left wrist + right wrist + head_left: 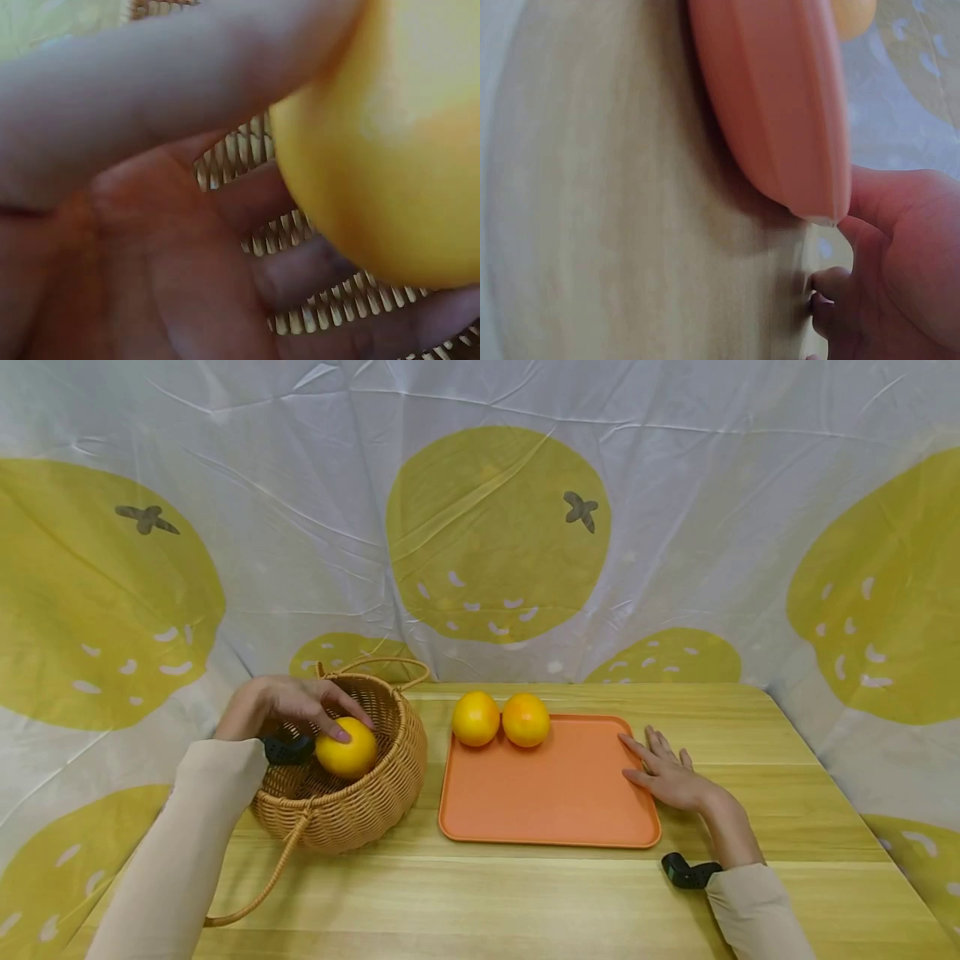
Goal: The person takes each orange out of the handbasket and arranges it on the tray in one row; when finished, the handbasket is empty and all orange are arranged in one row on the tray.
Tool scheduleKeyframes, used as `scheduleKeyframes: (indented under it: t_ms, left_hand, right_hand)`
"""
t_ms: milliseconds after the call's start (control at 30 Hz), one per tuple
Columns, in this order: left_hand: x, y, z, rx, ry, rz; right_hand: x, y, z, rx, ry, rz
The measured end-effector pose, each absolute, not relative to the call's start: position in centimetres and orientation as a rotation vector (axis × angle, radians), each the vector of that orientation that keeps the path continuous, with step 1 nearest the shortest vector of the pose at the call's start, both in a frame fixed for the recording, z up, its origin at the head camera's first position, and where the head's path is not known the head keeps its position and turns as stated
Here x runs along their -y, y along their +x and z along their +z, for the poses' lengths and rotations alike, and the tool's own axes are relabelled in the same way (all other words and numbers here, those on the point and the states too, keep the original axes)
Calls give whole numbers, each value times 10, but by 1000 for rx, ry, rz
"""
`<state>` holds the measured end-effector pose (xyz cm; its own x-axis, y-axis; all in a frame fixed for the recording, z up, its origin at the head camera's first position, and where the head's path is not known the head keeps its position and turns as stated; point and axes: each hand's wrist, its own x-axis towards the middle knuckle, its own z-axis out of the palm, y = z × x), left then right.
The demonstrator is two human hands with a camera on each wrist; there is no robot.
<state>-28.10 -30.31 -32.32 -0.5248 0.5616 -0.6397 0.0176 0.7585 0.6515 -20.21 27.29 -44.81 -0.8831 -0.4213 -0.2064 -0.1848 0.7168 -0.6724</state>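
Note:
An orange [347,748] is held by my left hand [300,702] at the mouth of a wicker basket [382,806]. In the left wrist view, the thumb lies along one side of the orange and the other fingers reach under it, with the basket weave behind them. Two more oranges, one on the left [476,718] and one beside it [526,720], sit at the back left of an orange-coloured tray [547,793]. My right hand [670,775] rests at the tray's right edge, fingers spread, thumb and index finger over the rim.
The basket's two handles hang outward, the front handle [281,868] down onto the wooden table [480,902] and the rear handle [416,667] toward the back. A fruit-printed cloth [495,535] hangs behind the table and along both sides.

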Motion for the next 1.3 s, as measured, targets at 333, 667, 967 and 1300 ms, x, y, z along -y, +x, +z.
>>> scheduleKeyframes:
  t_ms: [333, 667, 967, 1300]
  left_hand:
    - [301, -265, -297, -2163, 482, 734]
    - [314, -239, -267, -2287, 700, 992]
    - [265, -231, -258, -2543, 791, 1282]
    - [156, -212, -271, -2870, 739, 1520]
  right_hand:
    - [-274, -202, -448, -2588, -465, -945]
    - [-276, -201, -449, -2591, -459, -942]
    - [-277, -201, -450, -2594, -465, -942]
    - [-275, -203, -450, -2602, -482, -936]
